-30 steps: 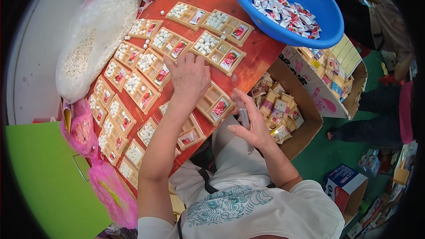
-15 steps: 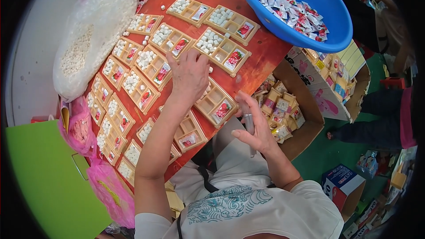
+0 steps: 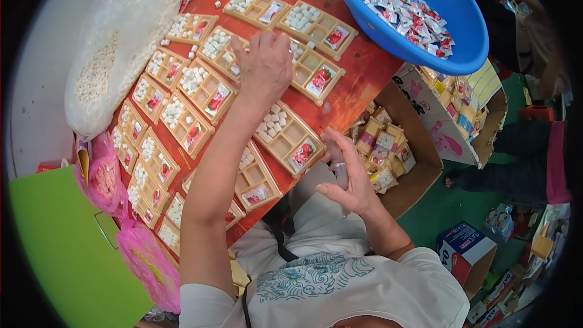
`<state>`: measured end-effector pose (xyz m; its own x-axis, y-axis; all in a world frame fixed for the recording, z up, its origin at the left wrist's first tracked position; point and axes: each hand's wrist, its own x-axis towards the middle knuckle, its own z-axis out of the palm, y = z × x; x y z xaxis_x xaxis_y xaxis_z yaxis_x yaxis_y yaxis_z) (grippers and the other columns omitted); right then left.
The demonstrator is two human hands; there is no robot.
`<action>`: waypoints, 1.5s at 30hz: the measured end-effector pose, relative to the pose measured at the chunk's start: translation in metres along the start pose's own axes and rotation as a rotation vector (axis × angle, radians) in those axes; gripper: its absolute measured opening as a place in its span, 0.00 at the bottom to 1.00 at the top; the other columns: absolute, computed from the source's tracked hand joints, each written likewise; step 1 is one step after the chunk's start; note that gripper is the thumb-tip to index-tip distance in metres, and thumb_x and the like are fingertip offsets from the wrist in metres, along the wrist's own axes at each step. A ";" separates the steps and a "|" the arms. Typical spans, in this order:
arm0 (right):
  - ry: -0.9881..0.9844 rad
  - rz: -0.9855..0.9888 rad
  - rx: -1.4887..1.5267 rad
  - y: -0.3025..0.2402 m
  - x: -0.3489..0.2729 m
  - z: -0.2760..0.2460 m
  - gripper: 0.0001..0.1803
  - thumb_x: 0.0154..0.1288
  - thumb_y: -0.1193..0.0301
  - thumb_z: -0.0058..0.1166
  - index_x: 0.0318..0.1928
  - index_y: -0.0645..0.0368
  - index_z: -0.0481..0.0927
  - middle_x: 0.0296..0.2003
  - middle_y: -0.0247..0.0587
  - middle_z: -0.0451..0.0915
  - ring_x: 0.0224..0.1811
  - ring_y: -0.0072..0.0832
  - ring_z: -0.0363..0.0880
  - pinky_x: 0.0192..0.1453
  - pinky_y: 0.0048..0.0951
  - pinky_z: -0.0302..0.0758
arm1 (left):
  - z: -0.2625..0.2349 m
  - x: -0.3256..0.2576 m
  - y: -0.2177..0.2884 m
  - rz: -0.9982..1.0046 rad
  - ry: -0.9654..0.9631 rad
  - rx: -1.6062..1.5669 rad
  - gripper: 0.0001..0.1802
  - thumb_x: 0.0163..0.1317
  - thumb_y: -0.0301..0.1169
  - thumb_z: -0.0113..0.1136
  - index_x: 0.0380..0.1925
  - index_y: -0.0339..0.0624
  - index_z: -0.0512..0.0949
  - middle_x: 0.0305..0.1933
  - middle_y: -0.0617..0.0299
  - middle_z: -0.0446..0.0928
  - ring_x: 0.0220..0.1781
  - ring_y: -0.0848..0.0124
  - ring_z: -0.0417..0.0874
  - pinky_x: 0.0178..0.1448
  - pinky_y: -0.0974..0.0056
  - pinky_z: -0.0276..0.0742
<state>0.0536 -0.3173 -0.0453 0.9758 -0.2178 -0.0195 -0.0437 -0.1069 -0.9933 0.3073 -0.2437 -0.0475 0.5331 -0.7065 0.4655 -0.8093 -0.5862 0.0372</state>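
My left hand [image 3: 265, 68] reaches out over the red table [image 3: 364, 79], palm down and fingers curled onto a tan compartment tray [image 3: 320, 76]; what it holds is hidden. Several such trays [image 3: 200, 88] lie in rows, each with white pellets and a red packet. One tray [image 3: 289, 138] sits just in front of my forearm. My right hand [image 3: 349, 182] hovers at the table's near edge above my lap, gripping a small clear plastic piece [image 3: 340, 169].
A blue basin [image 3: 364, 15] of red-and-white wrapped packets stands at the far right. A big clear bag of white pellets [image 3: 115, 54] lies at the left. A cardboard box [image 3: 419, 176] of small packs sits to my right. Pink bags [image 3: 146, 261] and a green surface [image 3: 54, 249] lie at the lower left.
My left hand has slid farther up the table, from a near tray to one deeper in. My right hand stayed by the table edge with the clear piece.
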 end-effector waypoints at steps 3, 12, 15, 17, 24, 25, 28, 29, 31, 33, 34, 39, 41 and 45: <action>-0.001 0.026 0.018 0.001 -0.001 -0.002 0.52 0.46 0.60 0.65 0.70 0.60 0.54 0.63 0.45 0.66 0.50 0.30 0.70 0.53 0.30 0.68 | -0.011 0.002 -0.004 -0.081 0.077 -0.169 0.07 0.58 0.33 0.54 0.36 0.47 0.75 0.39 0.60 0.73 0.47 0.61 0.75 0.61 0.43 0.54; 0.031 0.019 0.113 0.000 0.000 0.000 0.52 0.47 0.60 0.63 0.71 0.61 0.53 0.62 0.44 0.65 0.50 0.28 0.68 0.54 0.29 0.66 | -0.096 -0.082 0.008 -0.136 -0.049 -0.364 0.18 0.59 0.36 0.56 0.47 0.40 0.74 0.52 0.50 0.72 0.57 0.55 0.71 0.63 0.45 0.56; 0.058 0.026 0.175 -0.005 -0.003 0.003 0.52 0.46 0.60 0.63 0.71 0.61 0.54 0.62 0.43 0.65 0.50 0.27 0.68 0.54 0.29 0.66 | -0.111 -0.112 0.042 -0.092 -0.201 -0.202 0.28 0.59 0.40 0.58 0.59 0.42 0.69 0.64 0.46 0.64 0.67 0.50 0.63 0.69 0.42 0.50; 0.047 0.043 0.236 -0.006 -0.005 0.003 0.51 0.47 0.59 0.62 0.71 0.61 0.54 0.61 0.44 0.65 0.51 0.28 0.69 0.54 0.30 0.67 | -0.111 -0.126 0.059 -0.069 -0.302 -0.207 0.37 0.57 0.45 0.61 0.65 0.43 0.65 0.70 0.43 0.57 0.72 0.45 0.56 0.72 0.36 0.42; 0.196 0.011 0.422 -0.007 -0.023 -0.011 0.49 0.53 0.55 0.57 0.71 0.63 0.53 0.60 0.47 0.67 0.50 0.27 0.72 0.52 0.28 0.71 | -0.123 -0.143 0.106 -0.113 -0.205 -0.592 0.24 0.56 0.35 0.61 0.54 0.43 0.73 0.58 0.47 0.69 0.59 0.47 0.70 0.62 0.46 0.62; 0.228 0.023 0.464 -0.008 -0.026 -0.010 0.47 0.56 0.54 0.55 0.71 0.64 0.52 0.58 0.46 0.68 0.49 0.27 0.74 0.50 0.26 0.73 | -0.127 -0.145 0.118 -0.097 -0.095 -0.663 0.15 0.57 0.31 0.59 0.45 0.40 0.75 0.46 0.50 0.74 0.45 0.52 0.76 0.50 0.53 0.70; 0.205 0.029 0.571 -0.006 -0.025 -0.002 0.45 0.60 0.53 0.52 0.71 0.62 0.52 0.56 0.45 0.69 0.49 0.27 0.74 0.51 0.27 0.72 | -0.134 -0.151 0.144 -0.312 -0.406 -1.134 0.12 0.59 0.31 0.58 0.42 0.37 0.74 0.41 0.51 0.76 0.39 0.54 0.78 0.44 0.56 0.74; 0.224 0.051 0.564 -0.007 -0.027 0.001 0.45 0.60 0.53 0.52 0.71 0.62 0.52 0.56 0.45 0.69 0.49 0.27 0.74 0.51 0.27 0.72 | -0.131 -0.152 0.149 -0.316 -0.388 -1.204 0.10 0.62 0.30 0.55 0.41 0.35 0.74 0.35 0.51 0.76 0.34 0.58 0.78 0.40 0.60 0.74; 0.175 0.031 0.533 -0.006 -0.025 0.004 0.42 0.64 0.52 0.48 0.71 0.61 0.52 0.55 0.45 0.69 0.49 0.28 0.74 0.52 0.28 0.73 | -0.127 -0.153 0.158 -0.402 -0.442 -1.323 0.10 0.64 0.30 0.53 0.41 0.36 0.74 0.33 0.53 0.76 0.32 0.61 0.78 0.39 0.61 0.74; 0.190 0.063 0.529 0.001 -0.032 0.003 0.41 0.65 0.51 0.47 0.71 0.60 0.52 0.55 0.45 0.69 0.49 0.28 0.74 0.52 0.29 0.73 | -0.121 -0.157 0.164 -0.502 -0.470 -1.444 0.09 0.67 0.30 0.50 0.39 0.36 0.74 0.27 0.58 0.75 0.28 0.73 0.75 0.36 0.66 0.72; 0.192 0.085 0.531 0.004 -0.035 0.003 0.40 0.67 0.50 0.45 0.71 0.59 0.53 0.54 0.46 0.69 0.48 0.29 0.74 0.52 0.30 0.73 | -0.117 -0.160 0.166 -0.498 -0.473 -1.447 0.09 0.67 0.30 0.50 0.39 0.36 0.74 0.27 0.58 0.75 0.28 0.73 0.75 0.36 0.66 0.72; 0.210 0.190 0.643 0.010 -0.049 0.008 0.37 0.69 0.47 0.42 0.70 0.57 0.56 0.54 0.47 0.70 0.47 0.31 0.75 0.52 0.34 0.75 | -0.114 -0.170 0.168 -0.590 -0.616 -1.647 0.09 0.70 0.33 0.47 0.37 0.41 0.73 0.27 0.69 0.71 0.26 0.81 0.70 0.29 0.75 0.63; 0.187 0.249 0.746 0.014 -0.051 0.009 0.37 0.70 0.45 0.41 0.70 0.55 0.57 0.54 0.48 0.70 0.47 0.32 0.76 0.52 0.35 0.75 | -0.111 -0.176 0.170 -0.601 -0.618 -1.664 0.09 0.70 0.34 0.47 0.37 0.41 0.73 0.27 0.69 0.72 0.26 0.81 0.71 0.29 0.75 0.63; 0.177 0.244 0.751 0.014 -0.055 0.010 0.36 0.70 0.44 0.40 0.69 0.53 0.58 0.53 0.48 0.71 0.47 0.33 0.76 0.51 0.36 0.76 | -0.111 -0.179 0.172 -0.609 -0.611 -1.667 0.09 0.71 0.34 0.47 0.37 0.41 0.73 0.27 0.69 0.72 0.25 0.81 0.71 0.29 0.75 0.64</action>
<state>0.0018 -0.2975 -0.0592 0.9061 -0.3082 -0.2898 -0.0340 0.6298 -0.7760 0.0458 -0.1741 -0.0263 0.5011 -0.8234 -0.2663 0.3230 -0.1076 0.9403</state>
